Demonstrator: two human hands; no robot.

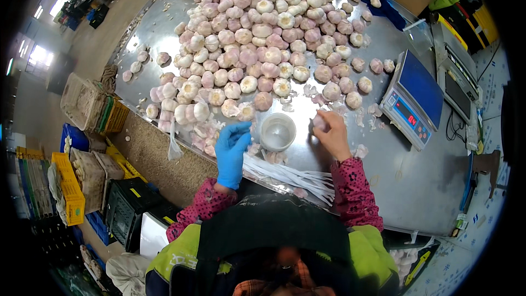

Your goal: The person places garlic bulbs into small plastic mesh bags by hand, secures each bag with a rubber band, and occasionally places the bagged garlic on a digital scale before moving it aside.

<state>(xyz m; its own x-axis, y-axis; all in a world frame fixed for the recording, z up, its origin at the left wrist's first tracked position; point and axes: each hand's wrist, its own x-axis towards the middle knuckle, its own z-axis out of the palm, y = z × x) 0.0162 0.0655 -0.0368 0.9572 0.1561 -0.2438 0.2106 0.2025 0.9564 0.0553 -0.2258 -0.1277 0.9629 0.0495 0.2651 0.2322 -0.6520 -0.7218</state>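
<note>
My left hand [232, 152], in a blue glove, hovers by the near edge of the garlic pile [246, 33]. Its fingers are loosely bent and apart, with nothing visible in them. My bare right hand [335, 136] is closed round a pinkish garlic bulb [320, 123], partly hidden by the fingers. Between both hands, on the metal table [405, 186], stands a round clear plastic tub [278, 131] that looks empty. A bundle of white strips [290, 176] lies in front of it along the near table edge.
To the right stands a blue-topped digital scale [416, 96], with another scale [457, 79] behind it. A dark blue cloth [383, 12] lies at the back right. Peeled skins [364, 115] are scattered about. Yellow crates [68, 186] and a black crate [131, 208] stand on the floor at left.
</note>
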